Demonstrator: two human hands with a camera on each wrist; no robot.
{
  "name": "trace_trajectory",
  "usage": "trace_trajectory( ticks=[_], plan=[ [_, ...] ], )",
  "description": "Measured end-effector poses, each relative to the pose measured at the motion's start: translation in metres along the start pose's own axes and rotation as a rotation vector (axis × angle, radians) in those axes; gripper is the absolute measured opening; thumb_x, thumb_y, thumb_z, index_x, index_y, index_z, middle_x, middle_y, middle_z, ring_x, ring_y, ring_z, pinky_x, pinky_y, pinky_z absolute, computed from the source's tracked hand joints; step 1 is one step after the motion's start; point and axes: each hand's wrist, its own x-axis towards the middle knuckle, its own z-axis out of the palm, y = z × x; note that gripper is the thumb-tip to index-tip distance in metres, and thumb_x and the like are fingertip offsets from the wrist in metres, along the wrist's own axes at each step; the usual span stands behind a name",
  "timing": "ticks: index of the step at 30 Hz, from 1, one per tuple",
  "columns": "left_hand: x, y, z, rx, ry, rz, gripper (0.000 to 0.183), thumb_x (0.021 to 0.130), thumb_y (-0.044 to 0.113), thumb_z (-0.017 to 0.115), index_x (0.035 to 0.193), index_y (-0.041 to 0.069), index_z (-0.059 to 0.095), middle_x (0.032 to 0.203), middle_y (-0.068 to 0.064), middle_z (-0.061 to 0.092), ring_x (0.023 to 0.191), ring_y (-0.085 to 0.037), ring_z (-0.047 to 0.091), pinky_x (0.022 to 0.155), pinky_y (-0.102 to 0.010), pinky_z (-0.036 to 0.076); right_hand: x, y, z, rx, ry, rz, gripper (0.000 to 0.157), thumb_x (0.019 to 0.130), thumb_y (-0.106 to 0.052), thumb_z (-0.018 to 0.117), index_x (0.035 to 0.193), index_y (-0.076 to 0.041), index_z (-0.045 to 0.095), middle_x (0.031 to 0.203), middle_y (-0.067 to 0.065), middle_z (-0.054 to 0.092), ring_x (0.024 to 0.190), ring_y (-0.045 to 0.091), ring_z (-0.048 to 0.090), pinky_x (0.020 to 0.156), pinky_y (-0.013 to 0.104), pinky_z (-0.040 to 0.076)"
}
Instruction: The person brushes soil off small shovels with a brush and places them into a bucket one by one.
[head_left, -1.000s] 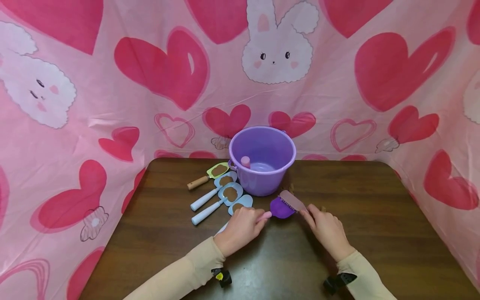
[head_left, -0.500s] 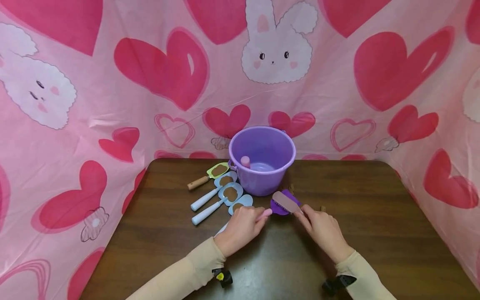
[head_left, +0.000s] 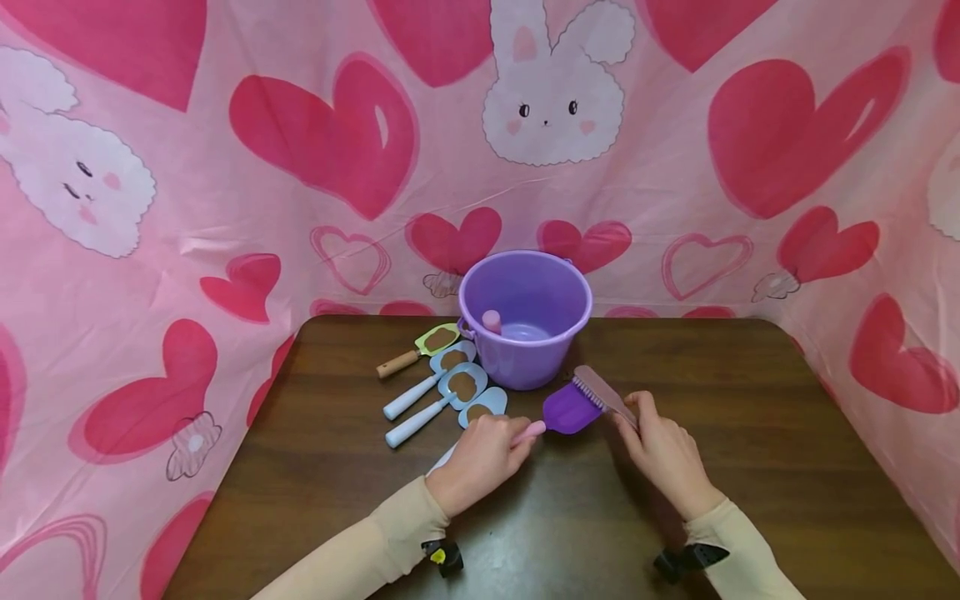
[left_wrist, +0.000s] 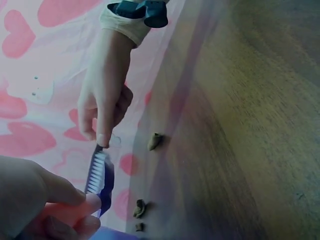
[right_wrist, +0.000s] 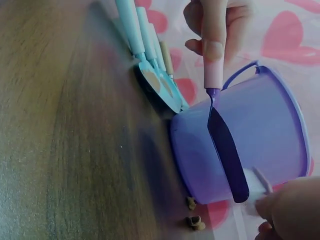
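My left hand grips the pink handle of a small purple shovel, its blade raised above the table in both wrist views. In my right hand is a dusty-pink brush, pinched by the handle. Its pale bristles point toward the shovel and lie along the blade's far right edge in the head view. Just behind the blade stands a purple bucket with a pink rounded handle end showing inside. Small brown lumps lie on the table below the shovel, near the bucket's base.
Left of the bucket lie several light blue trowels with brown patches on their blades; my left hand partly covers the nearest. A green trowel with a wooden handle lies behind them. A pink heart-print cloth hangs around the wooden table.
The brush first moved left across the shovel blade, then back right to its far edge, turning as my right hand shifted right. My left hand and the shovel have hardly moved.
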Motion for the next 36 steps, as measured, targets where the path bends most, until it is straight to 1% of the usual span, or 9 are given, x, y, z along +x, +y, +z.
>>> trace_trajectory(
  ticks=[5,9,12,15,18,23,27,31,36],
  plan=[
    [0.001,0.001,-0.002,0.005,0.015,0.004,0.046,0.101,0.026,0.070,0.065,0.020,0.043,0.059,0.012,0.029,0.051,-0.009,0.044,0.050,-0.023,0.036,0.002,0.004,0.000,-0.073,0.022,0.008,0.012,0.102,-0.014,0.065,0.099,-0.006,0.057,0.067,0.003,0.050,0.054,0.022,0.049,0.046,0.039,0.037],
    [0.001,0.003,-0.004,0.025,0.040,0.009,0.040,0.099,0.023,0.073,0.067,0.019,0.050,0.056,0.011,0.033,0.052,-0.013,0.054,0.050,-0.026,0.043,0.003,0.006,0.002,-0.124,-0.023,0.054,0.019,0.103,-0.014,0.060,0.087,-0.005,0.054,0.066,0.008,0.053,0.056,0.032,0.056,0.047,0.048,0.042],
    [0.002,0.004,-0.006,0.028,0.039,0.005,0.036,0.098,0.023,0.074,0.068,0.018,0.054,0.055,0.010,0.034,0.053,-0.013,0.057,0.051,-0.026,0.044,0.002,0.005,0.005,-0.110,-0.094,0.089,0.023,0.104,-0.016,0.058,0.083,-0.006,0.055,0.062,0.006,0.048,0.053,0.028,0.052,0.047,0.044,0.040],
    [0.003,0.005,-0.006,0.024,0.025,0.000,0.035,0.098,0.022,0.074,0.069,0.017,0.055,0.055,0.009,0.035,0.053,-0.012,0.056,0.051,-0.025,0.044,0.002,0.003,0.008,-0.081,-0.127,0.103,0.026,0.102,-0.020,0.059,0.079,-0.010,0.056,0.061,0.001,0.045,0.053,0.021,0.045,0.048,0.038,0.036],
    [0.005,0.005,-0.007,0.030,0.018,0.000,0.031,0.098,0.021,0.074,0.072,0.017,0.058,0.055,0.009,0.037,0.054,-0.012,0.057,0.052,-0.025,0.045,0.003,0.001,0.010,-0.061,-0.125,0.094,0.029,0.099,-0.023,0.064,0.074,-0.013,0.053,0.059,-0.002,0.044,0.053,0.018,0.043,0.048,0.035,0.034],
    [0.007,0.006,-0.008,0.012,0.017,-0.008,0.021,0.096,0.017,0.076,0.078,0.014,0.064,0.057,0.006,0.045,0.056,-0.014,0.061,0.053,-0.025,0.047,0.003,0.000,0.013,-0.066,-0.150,0.070,0.037,0.095,-0.031,0.073,0.074,-0.012,0.049,0.059,-0.001,0.041,0.051,0.018,0.041,0.047,0.035,0.031],
    [0.009,0.007,-0.009,0.013,0.034,0.005,0.021,0.095,0.017,0.076,0.078,0.014,0.065,0.059,0.003,0.051,0.058,-0.017,0.063,0.053,-0.028,0.047,0.003,-0.001,0.018,-0.044,-0.179,0.064,0.038,0.097,-0.033,0.071,0.074,-0.013,0.049,0.060,-0.002,0.041,0.050,0.016,0.040,0.047,0.033,0.030],
    [0.010,0.009,-0.009,0.026,0.047,0.021,0.025,0.096,0.018,0.076,0.076,0.014,0.062,0.059,0.003,0.052,0.056,-0.017,0.062,0.052,-0.030,0.046,0.003,-0.004,0.020,-0.023,-0.191,0.063,0.041,0.100,-0.038,0.068,0.073,-0.014,0.049,0.060,-0.003,0.041,0.052,0.015,0.040,0.048,0.033,0.030],
    [0.011,0.011,-0.009,0.020,0.036,0.004,0.017,0.096,0.018,0.076,0.081,0.013,0.067,0.061,0.002,0.055,0.057,-0.017,0.062,0.052,-0.029,0.046,0.001,-0.010,0.021,-0.006,-0.200,0.054,0.044,0.101,-0.043,0.066,0.071,-0.016,0.048,0.059,-0.004,0.040,0.051,0.015,0.041,0.049,0.034,0.031]
  ],
)
